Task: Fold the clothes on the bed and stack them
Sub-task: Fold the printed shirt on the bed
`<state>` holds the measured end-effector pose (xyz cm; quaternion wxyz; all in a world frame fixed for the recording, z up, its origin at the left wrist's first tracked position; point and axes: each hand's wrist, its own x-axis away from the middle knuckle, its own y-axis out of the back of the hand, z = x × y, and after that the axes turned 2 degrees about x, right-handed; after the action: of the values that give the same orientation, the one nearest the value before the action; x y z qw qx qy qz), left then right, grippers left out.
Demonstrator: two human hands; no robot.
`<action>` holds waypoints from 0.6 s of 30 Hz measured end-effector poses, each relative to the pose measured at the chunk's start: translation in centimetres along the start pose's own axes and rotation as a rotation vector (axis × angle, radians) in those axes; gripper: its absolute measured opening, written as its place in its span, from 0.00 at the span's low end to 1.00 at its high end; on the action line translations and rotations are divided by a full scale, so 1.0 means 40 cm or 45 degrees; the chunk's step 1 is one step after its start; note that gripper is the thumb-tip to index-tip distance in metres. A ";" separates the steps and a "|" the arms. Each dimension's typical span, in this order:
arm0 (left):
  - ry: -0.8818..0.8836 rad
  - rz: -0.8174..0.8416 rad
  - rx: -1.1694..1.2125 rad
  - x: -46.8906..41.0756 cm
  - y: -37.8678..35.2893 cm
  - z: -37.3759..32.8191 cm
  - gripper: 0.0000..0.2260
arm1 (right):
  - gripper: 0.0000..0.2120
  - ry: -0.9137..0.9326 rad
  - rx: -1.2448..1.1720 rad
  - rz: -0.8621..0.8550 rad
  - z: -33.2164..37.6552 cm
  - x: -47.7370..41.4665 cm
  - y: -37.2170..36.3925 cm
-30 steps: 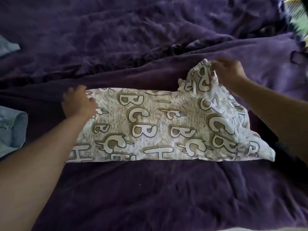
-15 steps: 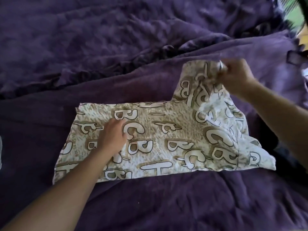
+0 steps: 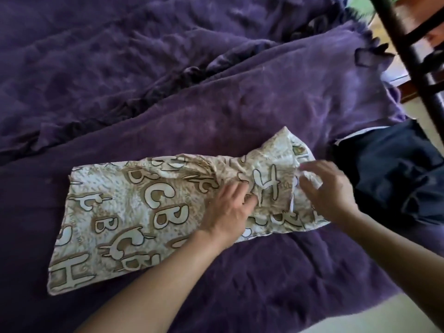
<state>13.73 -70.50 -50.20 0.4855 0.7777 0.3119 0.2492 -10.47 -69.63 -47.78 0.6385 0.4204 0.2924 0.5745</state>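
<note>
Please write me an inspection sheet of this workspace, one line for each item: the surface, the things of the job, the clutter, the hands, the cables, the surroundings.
Surface: purple blanket covers the bed, wrinkled, with a ruffled seam across the far side.
Job's things: letter-print cloth lies long and partly folded; its right end is bunched and not yet flat.
Clutter: dark blue garment lies crumpled at the right, beside the cloth.
Hands: left hand presses flat on the cloth's middle; right hand pinches the bunched right end.
Cables: nothing seen.
Surroundings: dark wooden frame at the upper right, pale floor at the lower right.
</note>
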 end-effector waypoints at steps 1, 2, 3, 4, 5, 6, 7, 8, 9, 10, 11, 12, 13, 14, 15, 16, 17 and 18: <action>0.087 0.147 -0.002 -0.004 -0.019 -0.014 0.22 | 0.19 -0.225 0.019 -0.044 -0.018 -0.014 0.018; 0.186 0.290 0.002 -0.009 -0.037 -0.020 0.25 | 0.26 -0.468 0.004 0.038 -0.040 -0.025 0.030; 0.265 0.428 0.019 -0.016 -0.051 -0.022 0.26 | 0.35 -0.671 -0.031 0.187 -0.059 -0.033 0.035; 0.310 0.528 0.042 -0.025 -0.061 -0.023 0.26 | 0.42 -0.771 -0.072 0.336 -0.077 -0.037 0.031; 0.332 0.599 0.060 -0.035 -0.070 -0.024 0.25 | 0.45 -0.793 -0.119 0.452 -0.092 -0.040 0.026; 0.351 0.633 0.092 -0.045 -0.073 -0.024 0.25 | 0.43 -0.787 -0.172 0.527 -0.102 -0.043 0.024; 0.370 0.640 0.142 -0.050 -0.071 -0.025 0.24 | 0.37 -0.756 -0.234 0.573 -0.100 -0.045 0.028; 0.383 0.616 0.202 -0.050 -0.068 -0.023 0.23 | 0.31 -0.716 -0.308 0.604 -0.089 -0.046 0.039; 0.392 0.559 0.273 -0.043 -0.061 -0.022 0.23 | 0.26 -0.669 -0.393 0.624 -0.073 -0.041 0.055; 0.411 0.455 0.359 -0.028 -0.052 -0.020 0.21 | 0.23 -0.614 -0.482 0.634 -0.057 -0.031 0.075; 0.454 0.300 0.455 -0.008 -0.040 -0.016 0.20 | 0.22 -0.551 -0.579 0.643 -0.031 -0.023 0.097; 0.520 0.129 0.538 0.014 -0.025 -0.009 0.18 | 0.22 -0.497 -0.663 0.660 0.004 -0.015 0.117; 0.597 -0.023 0.586 0.040 -0.007 0.002 0.17 | 0.22 -0.445 -0.723 0.686 0.050 -0.009 0.131; 0.678 -0.144 0.606 0.071 0.009 0.016 0.15 | 0.22 -0.409 -0.732 0.712 0.091 -0.008 0.132; 0.762 -0.230 0.610 0.106 0.024 0.031 0.14 | 0.22 -0.374 -0.713 0.742 0.134 -0.010 0.120; 0.851 -0.287 0.611 0.146 0.037 0.046 0.13 | 0.23 -0.338 -0.664 0.766 0.181 -0.016 0.098; 0.932 -0.331 0.612 0.188 0.047 0.060 0.12 | 0.23 -0.294 -0.589 0.779 0.232 -0.023 0.068; 1.003 -0.376 0.614 0.229 0.054 0.073 0.11 | 0.26 -0.261 -0.517 0.782 0.280 -0.032 0.027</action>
<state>22.52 -66.33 -48.64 0.1664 0.6621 0.6280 0.3736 -1.61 -73.14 -41.64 0.5328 0.4086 -0.0322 0.7404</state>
